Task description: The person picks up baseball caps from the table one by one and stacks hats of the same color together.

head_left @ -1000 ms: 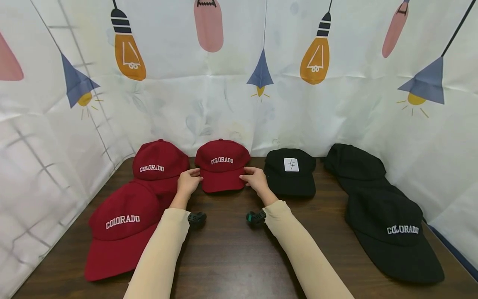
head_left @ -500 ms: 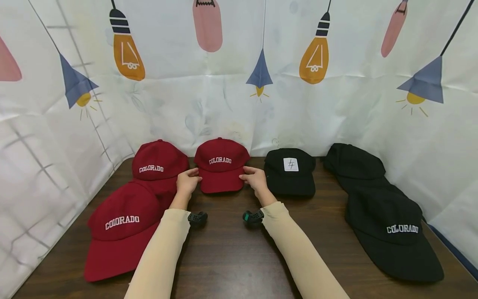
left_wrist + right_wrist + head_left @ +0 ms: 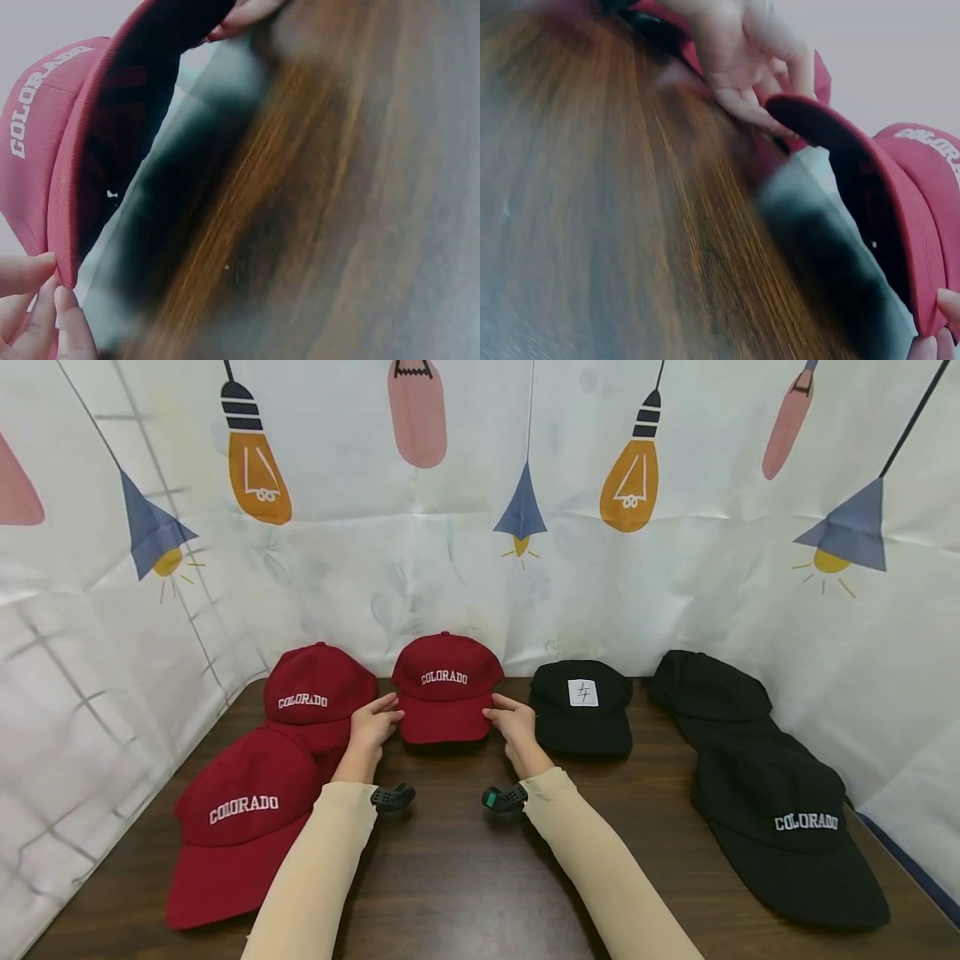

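Observation:
A red baseball cap [image 3: 445, 720] lettered COLORADO is at the back middle of the table, front towards me. My left hand [image 3: 372, 724] pinches one side edge of its brim between thumb and fingers. On the opposite edge, my right hand [image 3: 515, 725] grips the brim in the same way. Both wrist views look into the dark underside of the cap [image 3: 64, 187], whose brim is held up off the wood. In the right wrist view, thumb and fingertips [image 3: 922, 348] close on the brim's corner.
Two red caps [image 3: 243, 810] overlap at the left, the rear one [image 3: 318, 681] close by my left hand. A black cap [image 3: 581, 727] with a marked white label stands right of my right hand. Two more black caps [image 3: 780, 860] overlap along the right side. Patterned cloth [image 3: 465, 568] hangs behind the table.
The pinched red cap has risen slightly, and its crown sits a little higher against the cloth. Both hands keep their hold on the brim. The other caps stay put.

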